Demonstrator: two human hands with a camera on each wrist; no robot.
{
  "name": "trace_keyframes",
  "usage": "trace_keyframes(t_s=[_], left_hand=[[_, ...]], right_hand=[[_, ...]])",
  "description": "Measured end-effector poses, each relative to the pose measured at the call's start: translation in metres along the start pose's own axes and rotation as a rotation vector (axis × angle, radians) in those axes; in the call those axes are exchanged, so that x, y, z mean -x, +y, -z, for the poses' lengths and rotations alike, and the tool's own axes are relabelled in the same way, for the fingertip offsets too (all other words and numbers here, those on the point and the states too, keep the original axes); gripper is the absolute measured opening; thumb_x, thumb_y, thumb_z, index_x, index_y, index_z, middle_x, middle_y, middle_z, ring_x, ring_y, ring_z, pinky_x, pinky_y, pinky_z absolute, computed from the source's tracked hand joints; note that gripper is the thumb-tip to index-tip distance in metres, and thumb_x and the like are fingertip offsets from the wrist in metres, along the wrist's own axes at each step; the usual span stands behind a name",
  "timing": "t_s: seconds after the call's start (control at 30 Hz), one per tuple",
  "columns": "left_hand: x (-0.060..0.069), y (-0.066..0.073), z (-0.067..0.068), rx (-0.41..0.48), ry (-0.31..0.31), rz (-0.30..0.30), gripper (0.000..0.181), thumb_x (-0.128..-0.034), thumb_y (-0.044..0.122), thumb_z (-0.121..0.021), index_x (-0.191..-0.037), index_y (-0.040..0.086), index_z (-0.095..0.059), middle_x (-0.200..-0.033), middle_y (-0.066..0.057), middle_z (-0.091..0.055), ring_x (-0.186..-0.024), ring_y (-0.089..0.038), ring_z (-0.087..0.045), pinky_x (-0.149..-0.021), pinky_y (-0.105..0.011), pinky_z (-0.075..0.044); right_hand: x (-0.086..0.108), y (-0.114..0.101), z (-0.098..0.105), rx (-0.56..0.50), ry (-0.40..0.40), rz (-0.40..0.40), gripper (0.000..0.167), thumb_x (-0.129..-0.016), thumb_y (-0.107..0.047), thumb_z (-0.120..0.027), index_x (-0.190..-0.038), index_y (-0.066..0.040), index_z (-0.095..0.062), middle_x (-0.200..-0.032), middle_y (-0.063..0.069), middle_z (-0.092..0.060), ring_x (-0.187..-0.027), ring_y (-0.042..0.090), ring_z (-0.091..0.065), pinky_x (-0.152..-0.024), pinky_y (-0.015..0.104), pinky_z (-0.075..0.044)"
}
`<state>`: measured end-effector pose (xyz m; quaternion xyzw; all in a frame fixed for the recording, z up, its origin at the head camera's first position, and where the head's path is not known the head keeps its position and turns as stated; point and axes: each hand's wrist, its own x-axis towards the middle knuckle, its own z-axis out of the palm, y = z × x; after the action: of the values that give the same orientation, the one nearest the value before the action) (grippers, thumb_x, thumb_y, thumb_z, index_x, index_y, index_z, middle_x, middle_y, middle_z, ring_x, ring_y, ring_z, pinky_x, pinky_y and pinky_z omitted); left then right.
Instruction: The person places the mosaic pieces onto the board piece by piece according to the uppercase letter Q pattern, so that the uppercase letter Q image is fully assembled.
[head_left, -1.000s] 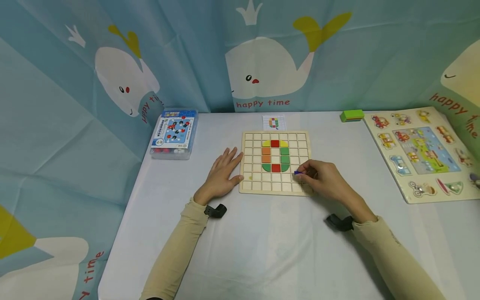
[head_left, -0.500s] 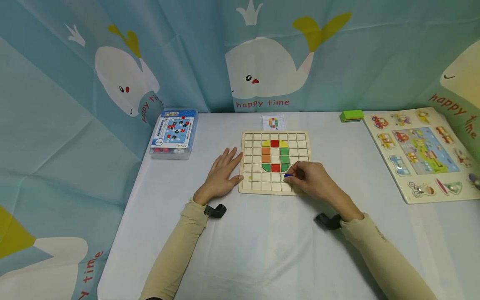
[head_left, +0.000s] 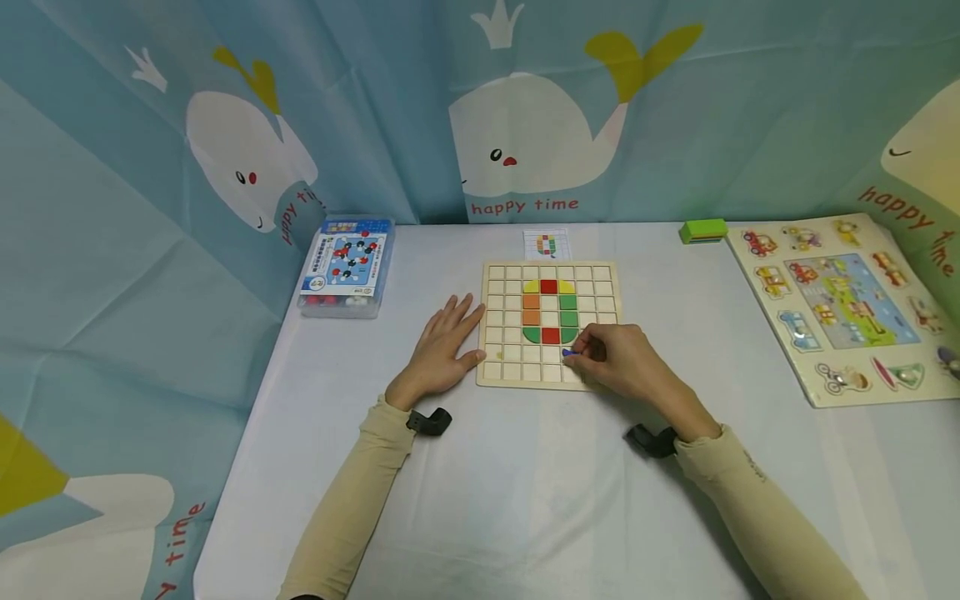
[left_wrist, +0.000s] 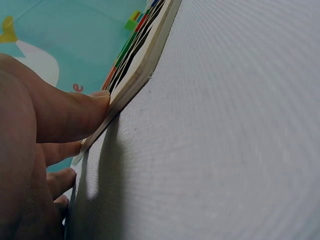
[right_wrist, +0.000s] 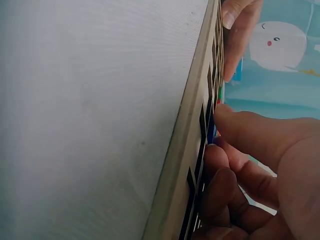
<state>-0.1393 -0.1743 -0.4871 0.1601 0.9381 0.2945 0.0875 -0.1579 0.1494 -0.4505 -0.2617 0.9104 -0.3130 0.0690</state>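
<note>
A wooden grid board [head_left: 517, 372] lies flat on the white table. Red, orange, yellow and green tiles form a ring in its cells, a red tile [head_left: 551, 336] at the bottom. Between thumb and fingers my right hand [head_left: 626, 358] pinches a small blue tile [head_left: 568, 352], just below the ring's lower right corner. The right wrist view shows the blue tile [right_wrist: 210, 127] at the board's surface; its full shape is hidden. My left hand [head_left: 441, 354] lies with fingers spread, thumb and fingertips touching the board's left edge.
Behind the board lies a small pattern card [head_left: 547, 245]. A boxed molecule set [head_left: 347, 267] stands at the back left. On the right are a green block [head_left: 703, 231] and a wooden picture puzzle [head_left: 851, 308]. A whale-print curtain [head_left: 420, 108] hangs behind the table.
My right hand has moved left across the board with the blue tile, from near its right edge to below the ring. My left hand has stayed in place.
</note>
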Motion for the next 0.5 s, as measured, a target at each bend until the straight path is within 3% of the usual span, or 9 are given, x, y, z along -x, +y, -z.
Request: trace_keyframes(t_s=[0.5], left_hand=[[0.0005,0.0021,0.0002,0.019,0.012,-0.01,0.076,-0.106,0.035,-0.06,-0.17,0.012,-0.026,-0.18,-0.011,-0.011,-0.168,-0.031,0.0,-0.135,-0.054,-0.002]], right_hand=[[-0.0001,0.0026,-0.0011,-0.009,-0.018,-0.014,0.016,-0.094,-0.016,-0.081,-0.083,-0.012,-0.071,-0.071,-0.004,-0.065,-0.063,0.009,-0.054,-0.057,0.023,-0.043]])
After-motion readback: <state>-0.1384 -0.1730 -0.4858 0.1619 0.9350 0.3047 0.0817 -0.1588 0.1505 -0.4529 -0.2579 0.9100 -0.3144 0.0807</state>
